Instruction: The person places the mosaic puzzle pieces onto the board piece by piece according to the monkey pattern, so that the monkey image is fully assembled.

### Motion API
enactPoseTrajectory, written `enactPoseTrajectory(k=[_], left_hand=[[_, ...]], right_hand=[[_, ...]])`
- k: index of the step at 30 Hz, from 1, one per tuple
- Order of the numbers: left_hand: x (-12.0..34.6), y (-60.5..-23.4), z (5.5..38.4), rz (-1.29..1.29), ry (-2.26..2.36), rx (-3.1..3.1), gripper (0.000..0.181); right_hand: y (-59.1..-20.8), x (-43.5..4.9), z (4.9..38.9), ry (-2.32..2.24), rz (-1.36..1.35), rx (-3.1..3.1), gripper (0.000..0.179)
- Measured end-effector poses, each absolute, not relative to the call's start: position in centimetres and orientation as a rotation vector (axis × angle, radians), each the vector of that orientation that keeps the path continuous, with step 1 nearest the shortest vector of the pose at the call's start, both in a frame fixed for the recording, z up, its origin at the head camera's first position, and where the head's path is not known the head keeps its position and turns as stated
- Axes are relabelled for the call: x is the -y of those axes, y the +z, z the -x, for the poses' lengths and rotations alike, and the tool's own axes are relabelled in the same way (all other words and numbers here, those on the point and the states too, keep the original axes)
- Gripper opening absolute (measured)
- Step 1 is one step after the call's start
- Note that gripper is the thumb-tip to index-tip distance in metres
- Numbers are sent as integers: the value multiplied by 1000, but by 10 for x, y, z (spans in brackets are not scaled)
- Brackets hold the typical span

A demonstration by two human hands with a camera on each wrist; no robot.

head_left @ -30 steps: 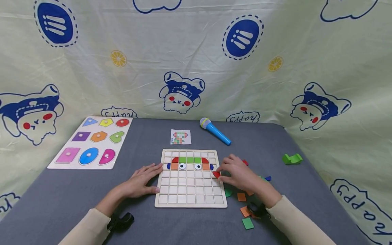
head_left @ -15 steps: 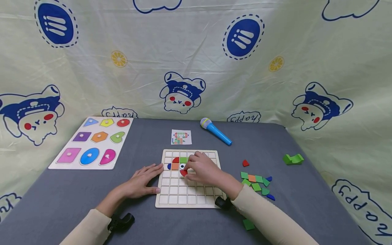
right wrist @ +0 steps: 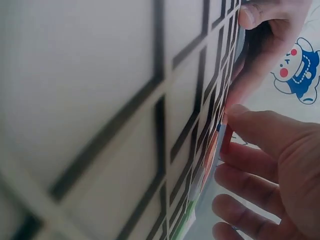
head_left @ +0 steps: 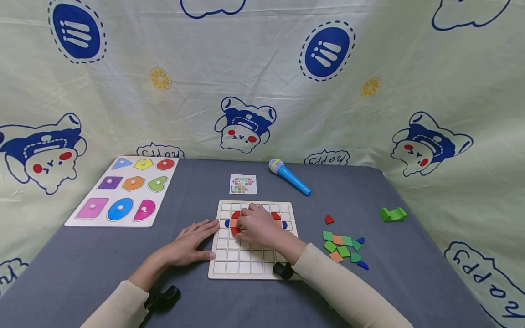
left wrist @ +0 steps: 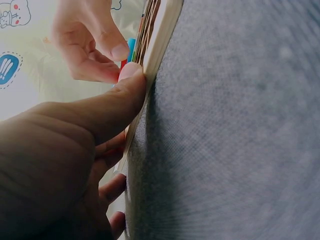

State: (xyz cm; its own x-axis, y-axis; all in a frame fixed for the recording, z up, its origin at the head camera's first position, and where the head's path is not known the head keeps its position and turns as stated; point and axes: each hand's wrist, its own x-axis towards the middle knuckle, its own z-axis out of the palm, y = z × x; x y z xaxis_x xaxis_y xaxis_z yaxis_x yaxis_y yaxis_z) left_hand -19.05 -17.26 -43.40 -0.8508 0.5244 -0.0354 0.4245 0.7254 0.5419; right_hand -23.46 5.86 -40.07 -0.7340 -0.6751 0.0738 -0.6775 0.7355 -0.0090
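Observation:
A wooden grid board (head_left: pixel 253 271) lies on the table with coloured tiles in its upper rows. My right hand (head_left: pixel 262 228) is over the board's upper part and covers some of the tiles. Between its thumb and index finger it pinches a red quarter-round tile (head_left: pixel 235 231), which also shows as a red edge (right wrist: pixel 227 140) in the right wrist view. My left hand (head_left: pixel 186 243) rests at the board's left edge, fingers extended. In the left wrist view its thumb (left wrist: pixel 131 75) touches the board's rim.
Loose green, orange and blue tiles (head_left: pixel 342 251) lie right of the board, with a red tile (head_left: pixel 329 219) behind them. A small pattern card (head_left: pixel 243 184) and a blue toy microphone (head_left: pixel 290 178) lie beyond the board. A shape puzzle (head_left: pixel 92 220) is at left, a green block (head_left: pixel 393 214) at right.
My right hand has carried the red tile leftward from the board's right edge to below the left orange tile. The left hand has stayed at the board's left edge.

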Motion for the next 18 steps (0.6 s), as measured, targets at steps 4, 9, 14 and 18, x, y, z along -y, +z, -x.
enactPoseTrajectory(k=[4,9,14,18], left_hand=[[173,-434,190,-759,794,-2741,76],[173,-434,190,-758,797,-2740,75],[172,-434,190,-756,797,-2740,75],[172,-434,191,-754,795,-2740,75]], right_hand=[[-401,-55,237,41,-1136,2879,23],[-403,-53,239,21,-1159,2897,27],[-406,-52,240,-10,-1162,2874,26],[-407,-51,240,-26,-1156,2867,27]])
